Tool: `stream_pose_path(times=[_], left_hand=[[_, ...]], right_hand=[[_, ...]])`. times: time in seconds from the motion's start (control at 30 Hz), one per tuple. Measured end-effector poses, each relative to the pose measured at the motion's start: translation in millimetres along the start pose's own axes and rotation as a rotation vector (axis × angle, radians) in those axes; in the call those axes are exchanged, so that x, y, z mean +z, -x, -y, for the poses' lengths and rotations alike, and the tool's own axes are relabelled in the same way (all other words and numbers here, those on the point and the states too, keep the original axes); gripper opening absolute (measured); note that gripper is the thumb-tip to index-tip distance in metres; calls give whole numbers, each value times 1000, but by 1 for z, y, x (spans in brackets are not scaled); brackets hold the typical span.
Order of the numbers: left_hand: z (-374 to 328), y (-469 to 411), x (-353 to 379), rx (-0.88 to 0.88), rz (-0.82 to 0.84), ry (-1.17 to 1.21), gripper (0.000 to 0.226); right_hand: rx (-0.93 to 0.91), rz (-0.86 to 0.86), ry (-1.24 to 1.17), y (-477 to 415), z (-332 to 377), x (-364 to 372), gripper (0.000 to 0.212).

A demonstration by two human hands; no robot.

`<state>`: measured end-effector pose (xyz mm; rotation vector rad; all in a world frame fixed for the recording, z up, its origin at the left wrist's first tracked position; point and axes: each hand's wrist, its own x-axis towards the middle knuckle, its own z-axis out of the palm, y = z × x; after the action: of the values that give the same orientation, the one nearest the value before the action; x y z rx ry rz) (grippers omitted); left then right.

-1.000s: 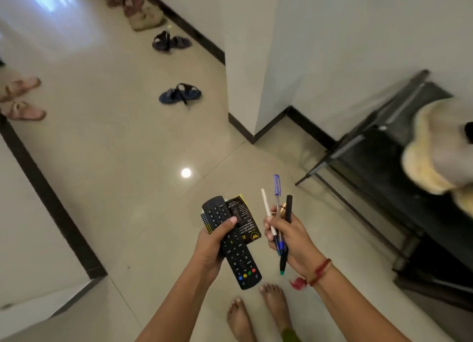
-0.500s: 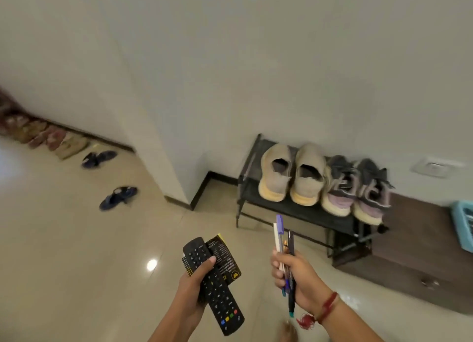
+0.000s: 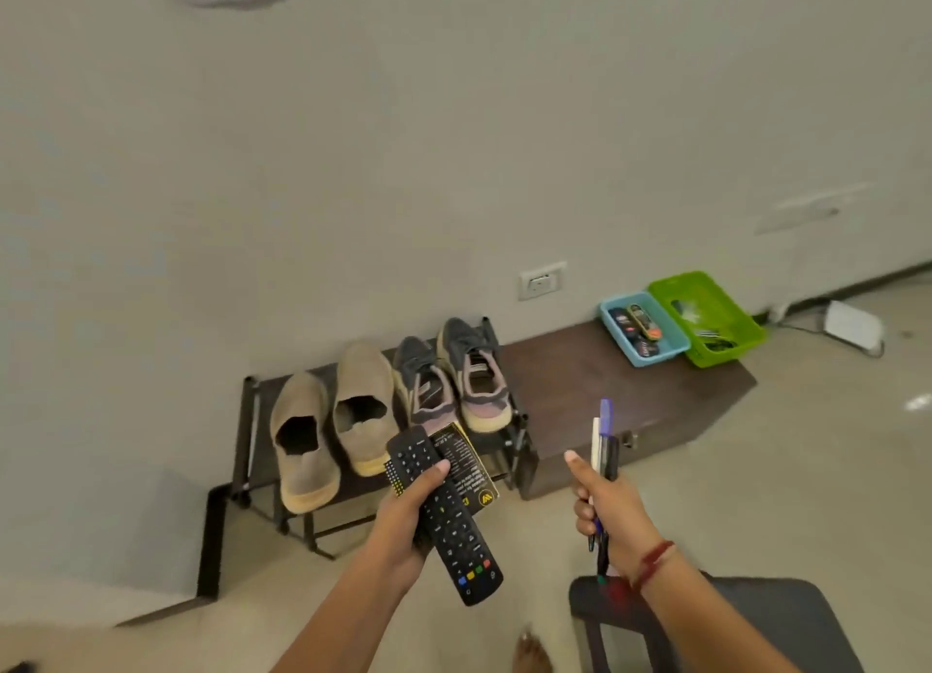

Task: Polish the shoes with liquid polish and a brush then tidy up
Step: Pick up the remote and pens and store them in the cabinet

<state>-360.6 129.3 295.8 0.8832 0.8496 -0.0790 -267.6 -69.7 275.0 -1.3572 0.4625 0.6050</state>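
**Both hands full in front of the shoe rack**

The left hand [image 3: 403, 521] grips a black remote control [image 3: 454, 536] together with a black-and-yellow card [image 3: 464, 465]. Its thumb lies across the buttons, low in front of the shoe rack [image 3: 247, 410]. The right hand [image 3: 602, 506], in front of the rack's right end, is closed round a bunch of pens [image 3: 605, 415] that stand up above the fist. On the rack's top shelf a pair of beige slip-on shoes [image 3: 363, 395] sits at the left and a pair of grey-and-pink sneakers [image 3: 474, 380] at the right, heels outward. A low brown cabinet [image 3: 580, 370] stands just right of the rack. At its end farthest from the rack sit a blue tray [image 3: 665, 355] and a green basket [image 3: 731, 352], side by side.
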Motion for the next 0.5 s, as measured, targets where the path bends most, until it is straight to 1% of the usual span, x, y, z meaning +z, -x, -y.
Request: stream_pose_path(times=[0.07, 0.13, 0.37, 0.43, 0.5], left_hand=[[-7, -19, 27, -21, 35, -37, 45], [-13, -37, 52, -37, 72, -62, 49], [-28, -78, 100, -104, 124, -155, 62], [-36, -94, 107, -117, 126, -182, 58], [-46, -108, 114, -125, 136, -212, 48]], right_hand=[[-5, -79, -36, -16, 13, -14, 28], [-6, -131, -70, -31, 26, -25, 27], [42, -212, -73, -67, 48, -38, 22], [55, -245, -102, -75, 53, -38, 20], [51, -303, -144, -82, 55, -40, 18]])
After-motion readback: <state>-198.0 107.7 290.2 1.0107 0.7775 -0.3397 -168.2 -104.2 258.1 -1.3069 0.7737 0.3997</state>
